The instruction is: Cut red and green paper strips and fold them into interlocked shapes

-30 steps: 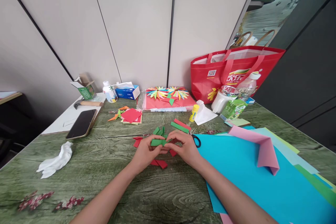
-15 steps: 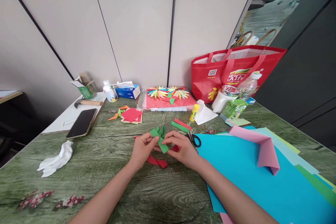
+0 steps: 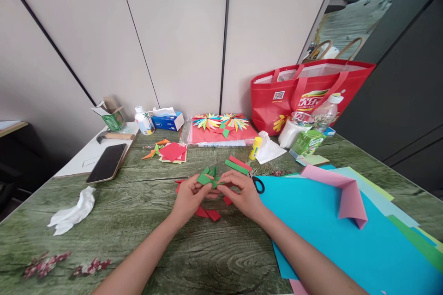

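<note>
Between my two hands is a folded green paper piece (image 3: 205, 179), with several strips sticking up from it. My left hand (image 3: 189, 198) pinches its left side, thumb on the near edge. My right hand (image 3: 242, 193) grips its right end between thumb and fingers. Red folded paper (image 3: 207, 213) lies on the table just below the hands, and more red bits show partly behind them. Beyond my right hand lie a green strip (image 3: 236, 167) and a red strip (image 3: 240, 163). Scissors (image 3: 258, 185) rest beside that hand, mostly hidden by it except for a black handle.
Blue paper sheets (image 3: 311, 230) with a folded pink piece (image 3: 351, 193) cover the right side. A glue stick (image 3: 255, 148), red bag (image 3: 270, 101) and tissue box (image 3: 168, 120) stand at the back. On the left are a phone (image 3: 106, 162), hammer (image 3: 117, 136) and crumpled tissue (image 3: 72, 212).
The near end of the green piece, which pointed down towards me, is now folded or tilted up between my fingers. My right hand has shifted slightly, covering more of the scissors.
</note>
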### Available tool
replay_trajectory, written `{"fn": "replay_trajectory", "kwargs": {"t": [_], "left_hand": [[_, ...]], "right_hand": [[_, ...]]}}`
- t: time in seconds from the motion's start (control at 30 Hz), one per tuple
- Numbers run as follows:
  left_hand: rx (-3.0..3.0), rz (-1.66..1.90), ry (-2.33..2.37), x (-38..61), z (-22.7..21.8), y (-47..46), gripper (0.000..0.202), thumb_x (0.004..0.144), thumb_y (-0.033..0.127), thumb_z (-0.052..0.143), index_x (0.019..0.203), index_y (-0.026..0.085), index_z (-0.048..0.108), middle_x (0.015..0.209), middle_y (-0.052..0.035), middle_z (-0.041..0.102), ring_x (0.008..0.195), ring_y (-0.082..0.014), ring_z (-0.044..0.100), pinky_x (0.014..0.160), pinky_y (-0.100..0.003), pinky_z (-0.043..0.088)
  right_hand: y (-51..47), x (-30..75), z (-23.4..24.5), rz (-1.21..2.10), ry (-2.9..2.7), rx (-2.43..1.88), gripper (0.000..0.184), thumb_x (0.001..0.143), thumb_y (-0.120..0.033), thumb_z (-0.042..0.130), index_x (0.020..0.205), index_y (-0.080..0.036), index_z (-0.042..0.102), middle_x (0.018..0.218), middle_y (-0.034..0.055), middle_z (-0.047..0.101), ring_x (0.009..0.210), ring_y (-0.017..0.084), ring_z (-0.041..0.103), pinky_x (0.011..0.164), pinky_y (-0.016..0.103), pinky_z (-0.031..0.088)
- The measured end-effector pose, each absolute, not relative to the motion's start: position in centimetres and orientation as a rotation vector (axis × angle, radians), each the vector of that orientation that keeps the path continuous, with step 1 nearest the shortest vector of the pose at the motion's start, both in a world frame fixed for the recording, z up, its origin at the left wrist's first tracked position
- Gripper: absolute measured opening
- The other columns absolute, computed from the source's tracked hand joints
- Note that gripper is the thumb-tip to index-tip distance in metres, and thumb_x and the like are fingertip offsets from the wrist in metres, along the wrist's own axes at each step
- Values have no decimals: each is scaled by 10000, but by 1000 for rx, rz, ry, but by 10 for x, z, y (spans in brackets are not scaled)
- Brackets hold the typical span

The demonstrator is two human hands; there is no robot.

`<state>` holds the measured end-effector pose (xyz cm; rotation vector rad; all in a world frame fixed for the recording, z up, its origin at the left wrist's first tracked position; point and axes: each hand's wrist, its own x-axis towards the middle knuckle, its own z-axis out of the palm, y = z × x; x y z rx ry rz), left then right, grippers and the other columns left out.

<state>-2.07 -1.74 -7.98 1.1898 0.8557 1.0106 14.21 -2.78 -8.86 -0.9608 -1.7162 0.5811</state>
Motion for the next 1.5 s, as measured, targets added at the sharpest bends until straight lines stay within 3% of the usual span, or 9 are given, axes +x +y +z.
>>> {"fn": "replay_trajectory", "kwargs": {"t": [0.23,0.4,0.63,0.8,0.93,1.07,1.17,1.37,1.5], "left_hand": [[1160,1004,844,-19,-78,-19,257,638,230,697,851,152,576,726,-7,688,707,-190,667,720,-342,545],[1163,1004,829,-21,-81,-17,245,703,285,641,905,164,576,770,-12,684,691,-182,657,689,-341,539],[1230,962,841,-23,-84,-16,205,769,342,551,772,153,631,728,-1,653,692,-162,625,643,-273,518],[1294,880,932,-23,-82,-17,214,752,333,567,832,148,639,573,6,618,524,-134,601,520,-238,502],[1385,732,913,-22,-77,-21,224,743,347,564,789,134,622,514,20,565,408,-104,551,408,-205,461],[1405,752,949,-21,-72,-21,230,715,335,590,831,136,602,521,36,544,390,-84,519,367,-182,429],[1358,872,997,-23,-72,-19,208,714,338,597,763,137,569,477,44,534,361,-77,486,357,-180,414],[1212,1031,1003,-23,-76,-15,215,702,334,621,664,136,544,454,28,543,378,-89,482,345,-180,389],[1164,1014,976,-23,-77,-15,264,715,347,607,595,119,552,467,-12,582,384,-102,515,369,-201,417]], "right_hand": [[-26,141,-93,783,-1566,-1010,51,733,-224,611,745,-175,609,819,58,589,809,182,576,634,266,499],[-27,143,-89,742,-1641,-943,50,721,-213,629,766,-192,638,818,44,570,764,164,569,607,259,488],[-32,142,-90,780,-1815,-845,289,661,-274,701,940,-230,638,891,38,488,697,138,537,609,279,505],[-33,140,-89,834,-1672,-916,219,675,-288,684,846,-199,581,928,47,502,733,140,542,590,253,503],[-30,141,-89,880,-1568,-987,339,733,-237,609,1046,-215,481,937,48,557,722,135,547,533,217,473],[-29,141,-89,819,-1642,-1026,150,766,-184,523,911,-192,558,792,23,564,641,124,526,491,204,426],[-30,140,-88,786,-1614,-1039,58,755,-173,530,807,-183,554,719,7,533,580,113,503,467,202,415],[-32,140,-91,771,-1719,-912,199,715,-173,599,912,-195,596,888,54,569,718,148,567,568,243,484],[-32,142,-88,629,-1786,-898,162,747,-147,564,892,-197,617,841,50,597,772,162,571,647,277,478]]}}
